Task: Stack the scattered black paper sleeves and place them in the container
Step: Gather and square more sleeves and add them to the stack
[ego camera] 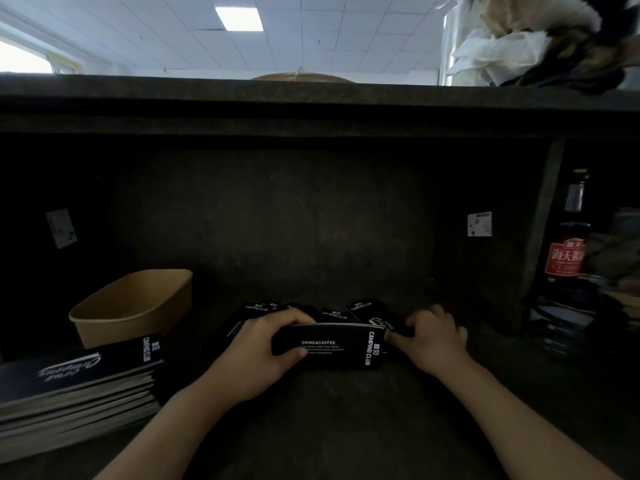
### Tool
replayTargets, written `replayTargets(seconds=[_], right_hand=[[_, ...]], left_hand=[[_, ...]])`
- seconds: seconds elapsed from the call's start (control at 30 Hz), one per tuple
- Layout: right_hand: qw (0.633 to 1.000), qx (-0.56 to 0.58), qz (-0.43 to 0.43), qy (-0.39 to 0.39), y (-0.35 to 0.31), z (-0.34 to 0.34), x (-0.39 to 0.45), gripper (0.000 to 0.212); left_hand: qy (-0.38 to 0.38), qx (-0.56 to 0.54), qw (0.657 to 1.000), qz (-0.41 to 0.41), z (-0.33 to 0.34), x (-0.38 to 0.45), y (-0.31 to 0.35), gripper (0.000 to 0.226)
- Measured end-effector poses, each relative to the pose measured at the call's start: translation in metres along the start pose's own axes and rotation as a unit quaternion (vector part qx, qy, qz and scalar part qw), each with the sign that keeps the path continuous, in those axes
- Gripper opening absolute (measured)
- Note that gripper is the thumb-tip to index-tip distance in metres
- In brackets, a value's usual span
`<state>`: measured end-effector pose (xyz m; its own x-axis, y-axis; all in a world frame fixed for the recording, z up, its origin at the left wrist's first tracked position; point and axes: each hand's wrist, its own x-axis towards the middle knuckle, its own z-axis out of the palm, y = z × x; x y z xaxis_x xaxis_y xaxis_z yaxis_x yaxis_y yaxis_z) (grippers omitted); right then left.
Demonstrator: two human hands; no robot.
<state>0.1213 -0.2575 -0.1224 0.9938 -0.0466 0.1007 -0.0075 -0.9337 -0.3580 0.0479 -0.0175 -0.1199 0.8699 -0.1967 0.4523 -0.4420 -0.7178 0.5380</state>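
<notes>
The left hand (258,355) grips a stack of black sleeves (329,346) by its left end, thumb on the near face, fingers curled over the top. The right hand (434,336) pinches the stack's right end. More sleeves (332,311) lie scattered just behind on the dark counter (329,427). A kraft container (135,306) stands far left; another sleeve pile (76,389) lies near left. A bottle (564,261) stands right.
</notes>
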Motion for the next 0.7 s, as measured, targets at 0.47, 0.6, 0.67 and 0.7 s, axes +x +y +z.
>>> replayTargets(seconds=[0.47, 0.6, 0.67, 0.7], right_hand=[[0.915, 0.342, -0.106, 0.187, -0.001, -0.013, -0.001, 0.017], [0.900, 0.371, -0.228, -0.039, -0.016, -0.013, -0.021, 0.031], [0.888, 0.350, -0.246, -0.168, -0.026, -0.007, -0.032, 0.032], [0.888, 0.356, -0.241, -0.166, -0.027, -0.004, -0.032, 0.035]], left_hand=[[0.009, -0.005, 1.000, -0.022, -0.001, 0.002, 0.000, 0.045], [0.014, -0.057, 0.997, -0.057, 0.002, 0.002, -0.002, 0.084], [0.009, -0.026, 0.999, -0.029, 0.001, 0.001, -0.001, 0.074], [0.005, 0.002, 1.000, -0.012, 0.000, 0.001, 0.001, 0.061]])
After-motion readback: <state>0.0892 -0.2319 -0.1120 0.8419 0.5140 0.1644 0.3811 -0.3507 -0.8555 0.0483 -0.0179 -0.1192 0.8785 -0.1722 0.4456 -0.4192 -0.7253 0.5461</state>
